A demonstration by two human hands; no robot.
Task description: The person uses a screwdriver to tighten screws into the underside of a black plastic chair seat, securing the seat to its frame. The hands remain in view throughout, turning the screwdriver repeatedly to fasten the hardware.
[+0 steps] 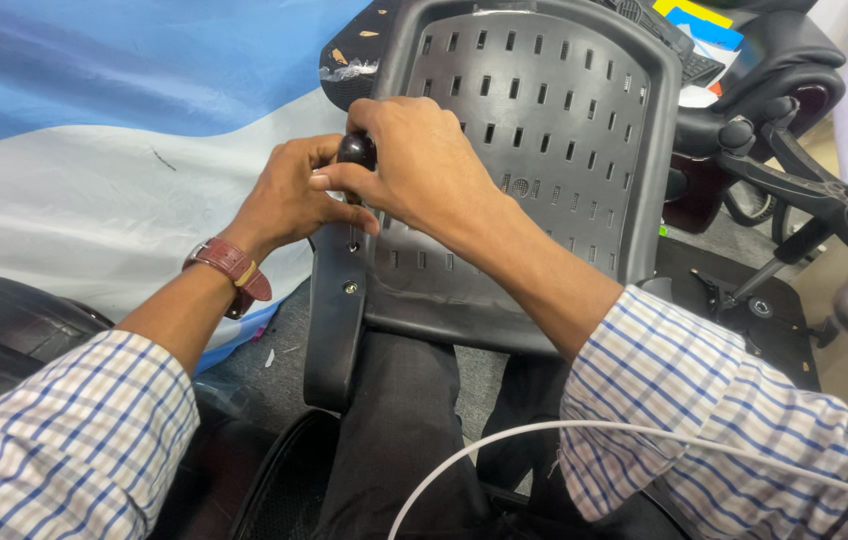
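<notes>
A dark grey slotted plastic chair back panel [554,130] rests tilted against my lap. Along its left edge runs a black curved armrest bracket [334,320] with a screw visible in it. My right hand [419,165] is closed around the round black handle of a tool [356,150] held upright over the bracket's top end. My left hand [289,195] cups the same spot from the left, fingers against the tool shaft and bracket. A brown leather watch strap is on my left wrist.
A blue and white sheet [94,130] covers the floor on the left. A black chair base with arms and casters [804,200] lies at right. A black cushion [4,320] sits at lower left, and a white cable [544,435] crosses my lap.
</notes>
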